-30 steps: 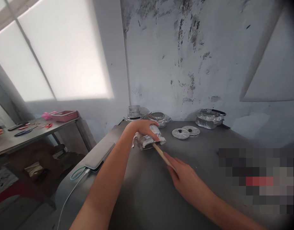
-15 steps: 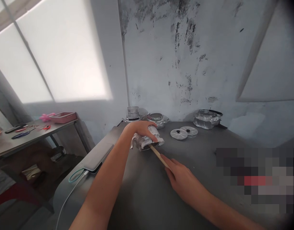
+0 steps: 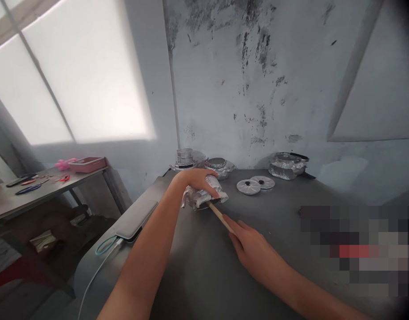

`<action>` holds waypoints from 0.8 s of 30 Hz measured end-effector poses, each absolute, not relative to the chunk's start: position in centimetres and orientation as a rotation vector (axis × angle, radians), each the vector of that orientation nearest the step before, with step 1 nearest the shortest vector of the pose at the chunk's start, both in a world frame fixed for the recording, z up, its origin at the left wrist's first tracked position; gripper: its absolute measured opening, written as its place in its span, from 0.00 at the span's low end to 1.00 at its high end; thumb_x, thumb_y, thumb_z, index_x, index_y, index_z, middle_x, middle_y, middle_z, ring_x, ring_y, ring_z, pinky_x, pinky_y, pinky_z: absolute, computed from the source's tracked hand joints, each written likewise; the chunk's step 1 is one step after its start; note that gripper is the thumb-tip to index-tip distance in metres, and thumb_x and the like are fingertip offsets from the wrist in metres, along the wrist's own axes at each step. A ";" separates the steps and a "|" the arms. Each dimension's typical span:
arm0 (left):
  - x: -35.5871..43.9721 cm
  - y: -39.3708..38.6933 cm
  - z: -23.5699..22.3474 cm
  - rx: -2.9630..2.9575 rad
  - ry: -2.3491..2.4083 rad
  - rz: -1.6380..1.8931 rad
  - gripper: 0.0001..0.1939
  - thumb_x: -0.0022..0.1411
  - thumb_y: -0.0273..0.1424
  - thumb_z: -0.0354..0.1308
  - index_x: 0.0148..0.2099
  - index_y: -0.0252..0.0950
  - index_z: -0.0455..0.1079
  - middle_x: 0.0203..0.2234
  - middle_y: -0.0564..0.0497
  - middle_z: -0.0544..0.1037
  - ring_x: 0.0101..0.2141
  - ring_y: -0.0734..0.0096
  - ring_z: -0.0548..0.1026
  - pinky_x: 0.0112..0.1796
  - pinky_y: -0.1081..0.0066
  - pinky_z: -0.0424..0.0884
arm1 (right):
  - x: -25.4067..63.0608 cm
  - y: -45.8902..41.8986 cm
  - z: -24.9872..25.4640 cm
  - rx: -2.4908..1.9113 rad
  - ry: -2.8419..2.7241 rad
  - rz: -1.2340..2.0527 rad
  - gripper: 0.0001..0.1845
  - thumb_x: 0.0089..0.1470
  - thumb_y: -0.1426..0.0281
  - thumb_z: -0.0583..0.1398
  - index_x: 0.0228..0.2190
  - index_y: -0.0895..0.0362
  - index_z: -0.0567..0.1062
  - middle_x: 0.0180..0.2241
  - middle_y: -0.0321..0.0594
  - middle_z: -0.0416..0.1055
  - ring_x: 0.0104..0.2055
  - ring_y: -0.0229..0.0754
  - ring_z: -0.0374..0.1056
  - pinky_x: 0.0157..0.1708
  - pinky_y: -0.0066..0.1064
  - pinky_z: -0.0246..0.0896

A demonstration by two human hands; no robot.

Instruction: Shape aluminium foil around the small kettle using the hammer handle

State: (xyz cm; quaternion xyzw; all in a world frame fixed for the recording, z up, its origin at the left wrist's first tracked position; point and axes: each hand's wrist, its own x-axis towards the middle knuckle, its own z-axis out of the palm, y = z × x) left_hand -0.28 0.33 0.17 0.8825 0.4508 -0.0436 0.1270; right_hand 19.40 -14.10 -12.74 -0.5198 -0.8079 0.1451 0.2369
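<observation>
Foil bundle (image 3: 200,196) at twelve o'clock, held in left hand (image 3: 199,178), fingers wide. Stick (image 3: 219,214) at five o'clock, gripped in right hand (image 3: 252,242), end at dark edge (image 3: 203,205). Seemingly midway; wrapping ragged, remainder unclear.

Main surface (image 3: 204,271): dark grey, near-left corner rounded. Along left edge: flat grey device (image 3: 136,218), teal loop (image 3: 99,251) and white cable (image 3: 97,276) at its near end. Mid-surface: foil-wrapped vessel (image 3: 200,196), tilted, dark opening toward near side. Back, left to right: stacked metal containers (image 3: 184,156), foil-wrapped bowl (image 3: 224,169); well apart from these, foil-wrapped pan (image 3: 286,170), black-handled. Left of pan: two round lids (image 3: 248,188), knobs up, apparently overlapping. Second surface (image 3: 47,190), at left: pink tray (image 3: 87,166), pink object (image 3: 65,164) beside it, red piece (image 3: 65,178), dark blue tool (image 3: 28,190).
</observation>
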 end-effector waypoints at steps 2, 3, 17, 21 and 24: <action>-0.2 0.3 0.1 2.563 1.324 -0.139 0.46 0.45 0.59 0.59 0.64 0.56 0.50 0.63 0.54 0.54 0.55 0.44 0.61 0.46 0.57 0.67 | 19.4 -14.1 -12.8 -1.420 -2.212 0.401 0.26 0.61 0.71 0.46 0.60 0.50 0.59 0.40 0.44 0.70 0.44 0.46 0.69 0.44 0.35 0.59; -0.2 0.2 0.1 2.561 1.332 -0.137 0.46 0.45 0.59 0.59 0.64 0.56 0.50 0.63 0.54 0.54 0.55 0.44 0.61 0.46 0.57 0.66 | 19.4 -14.0 -12.7 -1.413 -2.208 0.404 0.26 0.61 0.71 0.46 0.60 0.50 0.59 0.40 0.44 0.70 0.43 0.45 0.69 0.44 0.35 0.60; -0.8 0.8 -0.1 2.569 1.310 -0.098 0.44 0.46 0.56 0.61 0.63 0.57 0.51 0.61 0.54 0.57 0.54 0.47 0.63 0.45 0.60 0.67 | 19.4 -14.0 -11.7 -1.321 -2.124 0.581 0.25 0.59 0.71 0.49 0.57 0.50 0.63 0.37 0.42 0.72 0.39 0.43 0.70 0.39 0.33 0.63; -1.2 0.8 0.2 2.571 1.240 -0.097 0.43 0.46 0.51 0.63 0.63 0.57 0.52 0.62 0.56 0.56 0.55 0.48 0.62 0.46 0.61 0.67 | 19.6 -13.4 -11.1 -1.381 -2.018 0.941 0.25 0.59 0.67 0.49 0.58 0.47 0.60 0.31 0.37 0.71 0.26 0.38 0.70 0.24 0.27 0.64; -1.8 0.7 0.3 2.560 1.189 -0.086 0.43 0.45 0.52 0.64 0.63 0.58 0.53 0.63 0.57 0.53 0.56 0.47 0.60 0.46 0.62 0.67 | 19.7 -12.7 -10.8 -1.404 -1.916 1.194 0.27 0.56 0.69 0.53 0.58 0.47 0.58 0.29 0.35 0.70 0.22 0.36 0.69 0.20 0.26 0.65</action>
